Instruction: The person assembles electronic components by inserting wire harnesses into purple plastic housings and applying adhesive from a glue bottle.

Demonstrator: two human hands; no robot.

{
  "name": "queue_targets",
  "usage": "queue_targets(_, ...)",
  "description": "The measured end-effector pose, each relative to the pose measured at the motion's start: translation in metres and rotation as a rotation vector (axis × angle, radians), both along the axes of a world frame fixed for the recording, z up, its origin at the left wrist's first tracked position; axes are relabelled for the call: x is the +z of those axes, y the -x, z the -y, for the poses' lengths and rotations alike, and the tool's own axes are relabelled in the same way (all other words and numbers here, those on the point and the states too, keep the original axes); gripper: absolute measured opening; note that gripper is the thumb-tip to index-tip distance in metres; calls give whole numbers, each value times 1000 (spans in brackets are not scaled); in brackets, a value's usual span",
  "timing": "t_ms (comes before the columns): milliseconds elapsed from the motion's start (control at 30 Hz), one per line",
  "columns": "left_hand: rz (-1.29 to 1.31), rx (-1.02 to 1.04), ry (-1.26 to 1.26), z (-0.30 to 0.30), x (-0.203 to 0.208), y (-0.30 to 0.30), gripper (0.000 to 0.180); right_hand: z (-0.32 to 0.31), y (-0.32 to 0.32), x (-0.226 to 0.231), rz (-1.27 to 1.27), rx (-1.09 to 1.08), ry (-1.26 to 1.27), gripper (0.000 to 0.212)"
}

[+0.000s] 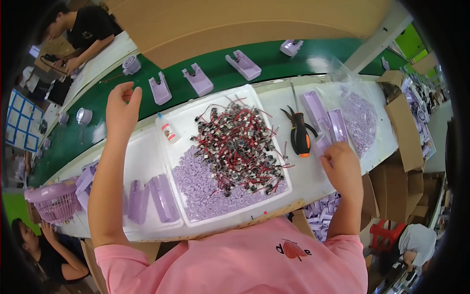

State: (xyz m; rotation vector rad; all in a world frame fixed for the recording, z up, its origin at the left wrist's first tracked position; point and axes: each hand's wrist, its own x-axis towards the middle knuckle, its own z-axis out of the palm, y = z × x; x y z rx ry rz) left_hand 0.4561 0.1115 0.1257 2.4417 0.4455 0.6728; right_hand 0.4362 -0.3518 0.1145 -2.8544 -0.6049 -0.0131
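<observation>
My left hand (pixel 123 105) is raised over the green conveyor belt (pixel 181 66), thumb apart from loosely bent fingers, with nothing in it. Closest to it is a purple plastic housing (pixel 160 90), one of several spaced along the belt. At the table's right side, my right hand (pixel 341 159) is closed, its fingertips on the end of a small purple housing (pixel 322 145). Two longer purple housings, one upright-lying (pixel 316 109) and one beside it (pixel 338 124), lie just beyond those fingers. My palm hides part of the grip.
A white tray (pixel 182 206) holds small purple parts and a heap of wired components (pixel 240 147). A glue bottle (pixel 168 129), pliers (pixel 298 132) and a screwdriver (pixel 302 142) lie nearby. A clear bag (pixel 360 120) and cardboard box (pixel 406 132) stand right. Co-workers sit left.
</observation>
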Motion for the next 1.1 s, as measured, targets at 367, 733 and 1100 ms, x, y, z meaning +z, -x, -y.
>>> queue_targets(367,-596,-426,1861,133,18,141,66,-142,22,46,340,1157,-478,23)
queue_targets(733,-192,-381,1970,108,-13,187,65,-108,19,6,17,943,-144,14)
queue_targets(1100,-166,-306,2074,129,-26,183,59,-133,36,-11,64,925,-268,10)
